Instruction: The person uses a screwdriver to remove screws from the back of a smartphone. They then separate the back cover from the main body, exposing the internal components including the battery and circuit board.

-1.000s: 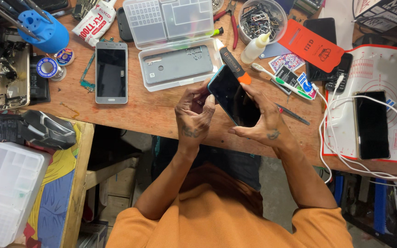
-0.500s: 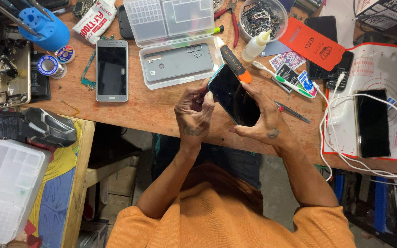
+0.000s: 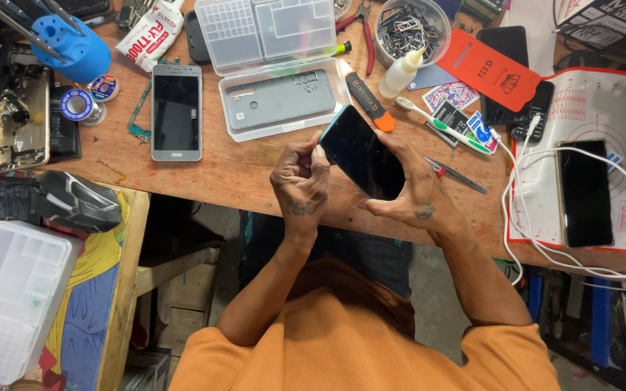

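A dark smartphone with a teal edge [image 3: 362,152] is held tilted above the front edge of the wooden workbench [image 3: 240,177]. My left hand [image 3: 300,182] pinches its left edge with curled fingers. My right hand [image 3: 412,194] cradles the phone's lower right side, thumb under its bottom corner. Both hands grip the same phone, and its screen is dark.
On the bench lie a silver phone [image 3: 176,111], an open clear plastic case [image 3: 278,66] holding a grey back cover, a white toothbrush [image 3: 442,124], tweezers [image 3: 456,174], a glue bottle [image 3: 404,72] and a blue tool stand [image 3: 70,45]. A phone on a charging cable [image 3: 585,192] rests on the white mat at right.
The phone has stayed between both hands, with only a small shift of the fingers on its edges.
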